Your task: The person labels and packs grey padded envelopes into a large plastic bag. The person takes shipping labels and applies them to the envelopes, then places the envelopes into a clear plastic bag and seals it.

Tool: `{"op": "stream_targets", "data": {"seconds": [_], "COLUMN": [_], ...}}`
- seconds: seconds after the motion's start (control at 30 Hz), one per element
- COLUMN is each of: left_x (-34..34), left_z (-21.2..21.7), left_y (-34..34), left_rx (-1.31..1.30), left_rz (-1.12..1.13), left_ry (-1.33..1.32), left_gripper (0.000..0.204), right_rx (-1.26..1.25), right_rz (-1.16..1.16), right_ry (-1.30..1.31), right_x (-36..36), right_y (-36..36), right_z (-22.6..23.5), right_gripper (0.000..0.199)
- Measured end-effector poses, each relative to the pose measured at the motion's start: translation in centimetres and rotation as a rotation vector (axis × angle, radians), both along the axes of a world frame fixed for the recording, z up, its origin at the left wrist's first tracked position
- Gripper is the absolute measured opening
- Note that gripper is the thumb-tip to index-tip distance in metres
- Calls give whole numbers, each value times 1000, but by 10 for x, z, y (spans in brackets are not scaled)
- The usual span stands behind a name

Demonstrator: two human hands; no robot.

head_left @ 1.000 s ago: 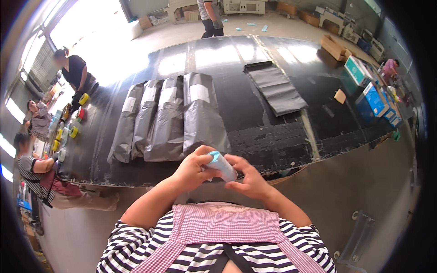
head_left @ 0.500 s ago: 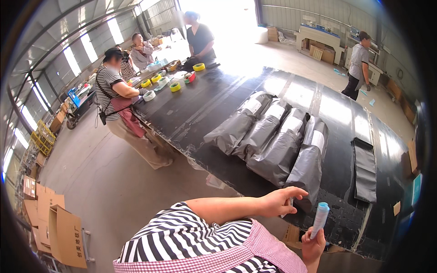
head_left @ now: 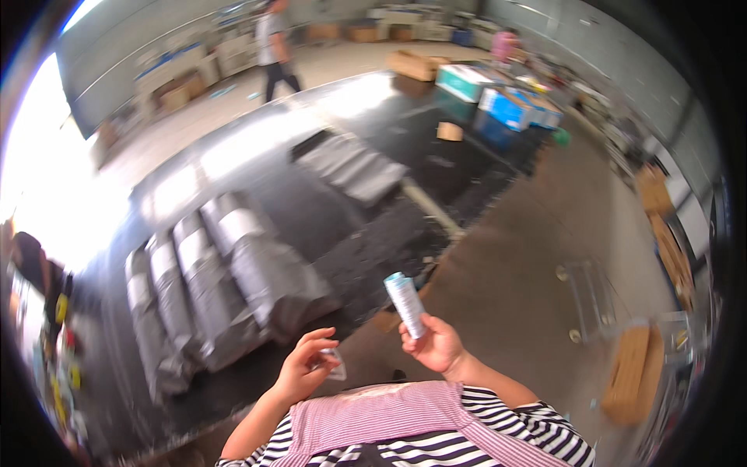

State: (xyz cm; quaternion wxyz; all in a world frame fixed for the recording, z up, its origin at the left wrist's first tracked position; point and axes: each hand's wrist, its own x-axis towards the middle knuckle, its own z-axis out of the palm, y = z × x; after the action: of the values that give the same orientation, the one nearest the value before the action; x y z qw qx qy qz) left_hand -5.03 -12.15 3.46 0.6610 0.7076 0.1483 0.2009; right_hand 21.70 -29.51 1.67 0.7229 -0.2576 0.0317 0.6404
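Blur softens the whole view, and the fisheye rim bends and darkens everything toward the edges. Right hand [head_left: 437, 345] is curled around the lower end of a small whitish tube [head_left: 405, 304] with a teal cap, holding it tilted, cap end up and away from the body; the fingers hide the tube's bottom, so its full length cannot be read. Left hand [head_left: 305, 369] sits just beside the tube's lower left, fingers loosely bent and partly spread, with a small pale scrap [head_left: 334, 364] at its fingertips; whether that scrap is pinched or only touched cannot be told, and what it is stays unclear.

Beyond the tube lies a long black desk [head_left: 350, 233], its surface glaring white where light strikes it. Left of the tube on that desk lie several grey filled bags [head_left: 226, 284] side by side, their far ends washed out by glare. Farther past the tube, a flat stack of grey sheets [head_left: 354, 167] rests on the same desk, and blue and white boxes [head_left: 510, 105] stand at the desk's far end, too smeared to make out closely.

Well beyond the tube a person [head_left: 272, 47] walks on the floor, cut off at the top edge. Far left of the tube another person [head_left: 35, 272] is mostly lost in the dark rim. Below the tube, a striped shirt with a pink checked apron [head_left: 389, 424] fills the lower edge.
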Motion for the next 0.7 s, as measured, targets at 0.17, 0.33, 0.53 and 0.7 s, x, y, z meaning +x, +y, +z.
{"op": "stream_targets", "data": {"seconds": [0.17,0.33,0.53,0.7], "left_x": [109,234,405,524], "left_z": [21,3,26,24], "left_y": [-18,-41,-107,-131], "left_rx": [52,103,105,69], "left_rz": [-231,-316,-423,-483], "left_ry": [67,83,168,156], "left_gripper": [35,31,29,27], "right_rx": [33,-103,-171,-146], "right_rz": [-160,-433,-594,-702], "right_ry": [-74,-256,17,-136], "right_x": [74,167,292,429], "right_y": [-81,-150,-225,-248], "right_z": [8,-54,-5,-7], "right_gripper": [34,31,30,29]}}
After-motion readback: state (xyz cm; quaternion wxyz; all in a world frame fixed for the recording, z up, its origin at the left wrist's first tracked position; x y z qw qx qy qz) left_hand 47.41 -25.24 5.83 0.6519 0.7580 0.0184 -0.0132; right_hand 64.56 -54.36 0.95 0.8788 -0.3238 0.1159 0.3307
